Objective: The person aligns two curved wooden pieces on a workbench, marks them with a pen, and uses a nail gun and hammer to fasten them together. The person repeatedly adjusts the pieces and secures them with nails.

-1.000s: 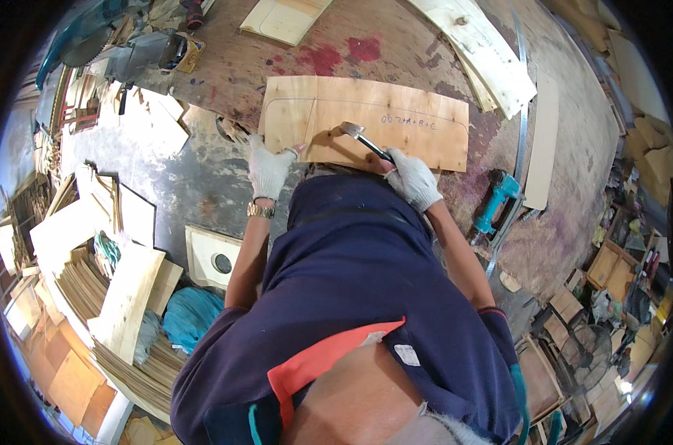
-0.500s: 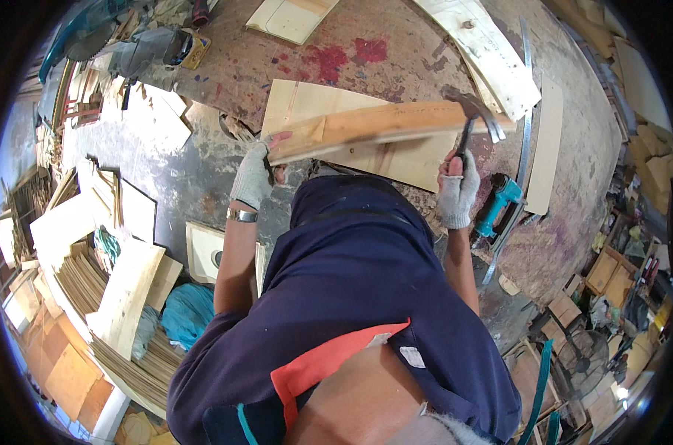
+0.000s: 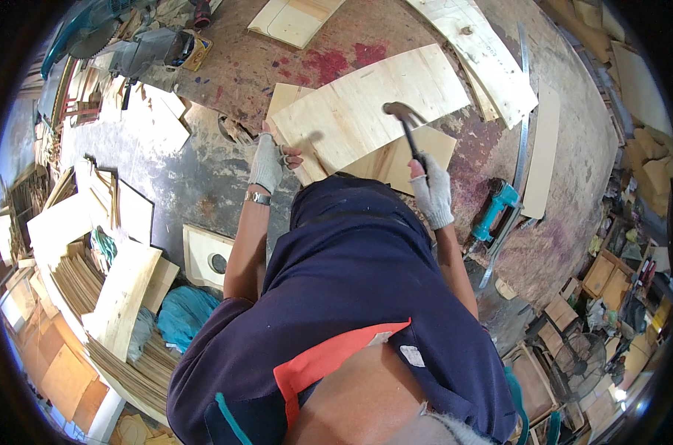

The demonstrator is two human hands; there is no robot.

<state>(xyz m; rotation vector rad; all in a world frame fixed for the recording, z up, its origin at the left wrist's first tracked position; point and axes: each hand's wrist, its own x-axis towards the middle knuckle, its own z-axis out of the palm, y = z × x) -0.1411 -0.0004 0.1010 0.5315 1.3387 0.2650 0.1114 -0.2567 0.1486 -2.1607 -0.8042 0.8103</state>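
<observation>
A pale wooden board (image 3: 373,100) lies slantwise in front of me, broad face up. My left hand (image 3: 270,162), in a pale fingerless-style glove, grips its left end, thumb near the upper corner and fingers curled at the lower side. A short wood strip (image 3: 312,169) shows beside those fingers. My right hand (image 3: 433,194), also gloved, is closed round the dark handle of a claw hammer (image 3: 408,127). The hammer's head is over the board's right half; whether it touches cannot be made out. Underneath, another pale board (image 3: 425,152) rests on the stained work surface.
Right of my right hand lies a teal power tool (image 3: 497,210), beside a long metal ruler (image 3: 524,137) and a narrow pale strip (image 3: 542,152). Larger boards (image 3: 473,55) are at the far right. A circular saw blade (image 3: 90,41) is far left; stacked wood strips (image 3: 77,278) stand near left.
The held board has turned from edge-up to broad face up, its right end swinging farther away. My right hand and the hammer have moved left, over the board.
</observation>
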